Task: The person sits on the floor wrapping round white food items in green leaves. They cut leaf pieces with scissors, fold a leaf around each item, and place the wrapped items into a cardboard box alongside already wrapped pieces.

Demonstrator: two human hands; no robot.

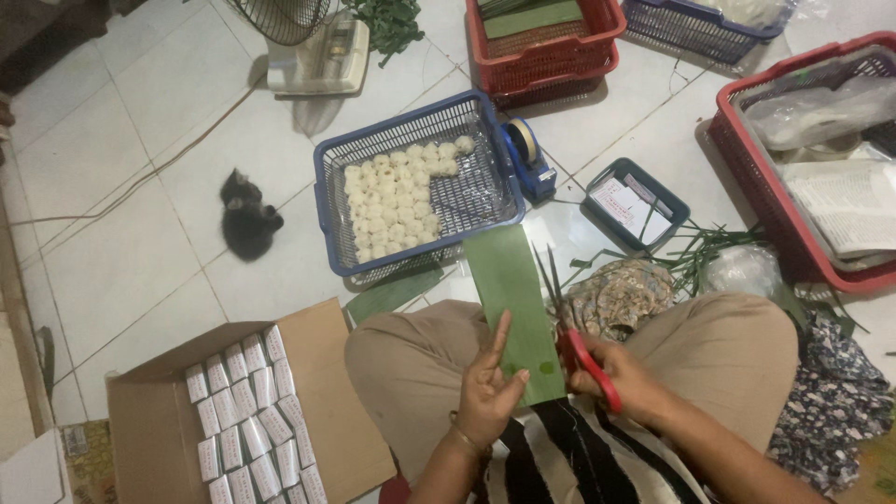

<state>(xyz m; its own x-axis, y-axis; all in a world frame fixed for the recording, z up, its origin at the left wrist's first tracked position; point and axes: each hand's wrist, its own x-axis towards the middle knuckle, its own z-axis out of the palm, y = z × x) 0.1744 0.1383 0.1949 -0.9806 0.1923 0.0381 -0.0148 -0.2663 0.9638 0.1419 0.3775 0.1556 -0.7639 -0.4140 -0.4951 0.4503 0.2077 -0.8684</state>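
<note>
1. Left hand (487, 392) – fingers pinching the lower end of a green leaf strip (511, 308) held over the lap.
2. Right hand (623, 377) – fingers closed in red-handled scissors (571, 322), blades open at the strip's right edge.
3. Blue basket (329, 201) of pale balls sits on the floor beyond.

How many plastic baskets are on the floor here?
4, perhaps more out of frame: a blue basket of white balls centre, a red basket of leaves above it, another blue one top right, a large red one at right.

One head-worn camera looks steeply down, close over the lap, perhaps slightly forward.
</note>
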